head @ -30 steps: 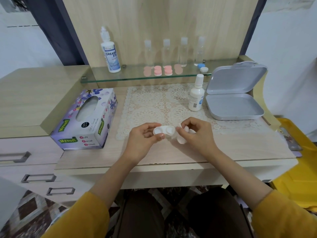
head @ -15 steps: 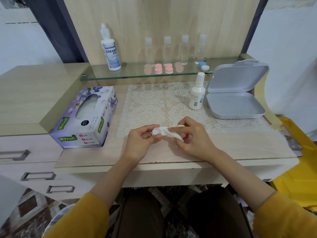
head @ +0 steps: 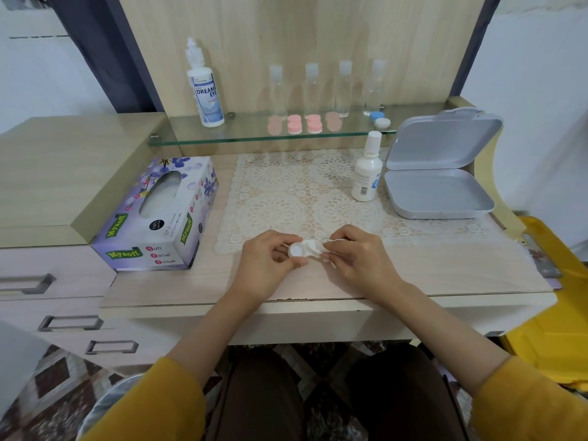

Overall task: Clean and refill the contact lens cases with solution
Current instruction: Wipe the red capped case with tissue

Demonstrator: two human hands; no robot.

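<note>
My left hand (head: 265,264) pinches the left end of a white contact lens case (head: 302,249) just above the desk's front edge. My right hand (head: 356,259) pinches a crumpled white tissue (head: 331,244) pressed against the case's right well. A small white solution bottle (head: 366,176) stands upright on the lace mat (head: 286,192). A large solution bottle (head: 205,87) stands on the glass shelf (head: 241,138), with pink lens cases (head: 304,123) and a blue and white lens case (head: 379,118) further right.
A tissue box (head: 159,218) lies at the left of the desk. An open grey tin (head: 439,186) sits at the right. Several clear small bottles (head: 327,87) line the shelf's back. A yellow bin (head: 556,300) stands beside the desk on the right.
The case and both hands have stayed in place. My right hand has brought the tissue onto the case's right well and turned it there; the left well now shows uncovered.
</note>
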